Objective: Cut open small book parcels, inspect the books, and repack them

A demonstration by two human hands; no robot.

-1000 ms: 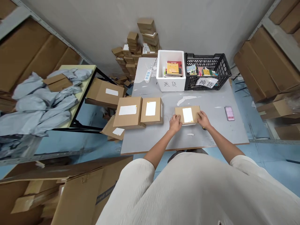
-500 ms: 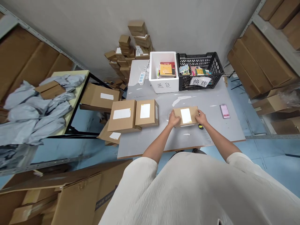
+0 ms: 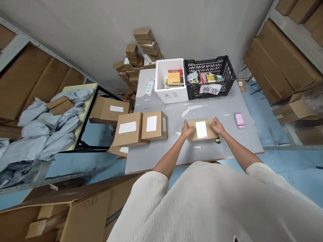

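Observation:
A small cardboard box (image 3: 210,130) with a white label on top is at the right half of the grey table (image 3: 161,156). My left hand (image 3: 187,129) grips its left end, and my right hand (image 3: 217,126) grips its right end, thumbs resting on top. Beside the box, near my right hand, a black and yellow tool (image 3: 217,139) lies on the table. Two larger labelled boxes, one (image 3: 129,138) at the table's left edge and one (image 3: 155,133) beside it, stand to the left of my hands.
At the back stand a white bin (image 3: 174,95) and a black crate (image 3: 228,80), both with books. A power strip (image 3: 149,88) lies left of the bin. A blurred pink item (image 3: 239,120) is on the right. Grey parcels (image 3: 37,129) cover a side table.
The camera view has shifted slightly. Both hands still hold the small box, which now shows more of its top face and less of its front side.

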